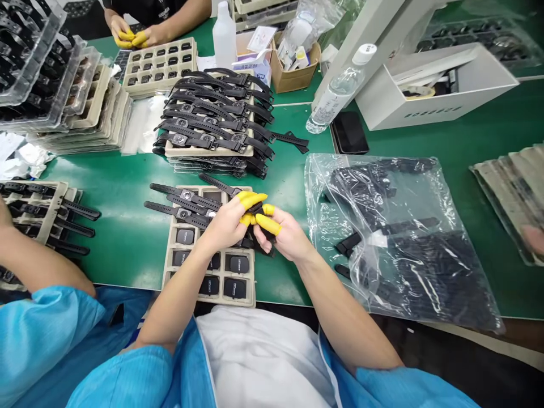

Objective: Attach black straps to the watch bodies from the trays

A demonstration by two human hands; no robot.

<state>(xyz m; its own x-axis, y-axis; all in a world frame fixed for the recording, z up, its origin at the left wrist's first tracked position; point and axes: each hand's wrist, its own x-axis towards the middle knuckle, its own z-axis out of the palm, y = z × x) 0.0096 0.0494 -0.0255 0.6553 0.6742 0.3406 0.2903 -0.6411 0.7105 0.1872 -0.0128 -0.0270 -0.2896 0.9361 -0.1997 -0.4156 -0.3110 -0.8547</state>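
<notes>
My left hand (229, 222), with yellow finger cots on its fingertips, is closed on a dark smartwatch (256, 208). From the right, my right hand (289, 233), also in yellow finger cots, pinches a black watch strap at the same watch. The fingers partly cover where strap and case meet. Below my left forearm is a beige compartment tray (166, 283) with square black watch cases (236, 263) in its pockets. Several watches with straps (187, 195) lie across the tray's far end.
Beyond the tray stands a stack of strapped watches (208, 122). A clear bag of black straps (399, 238) lies to the right, near a phone (349, 133), a water bottle (340, 90) and a white box (437, 96). Co-workers' arms show at left and across the table.
</notes>
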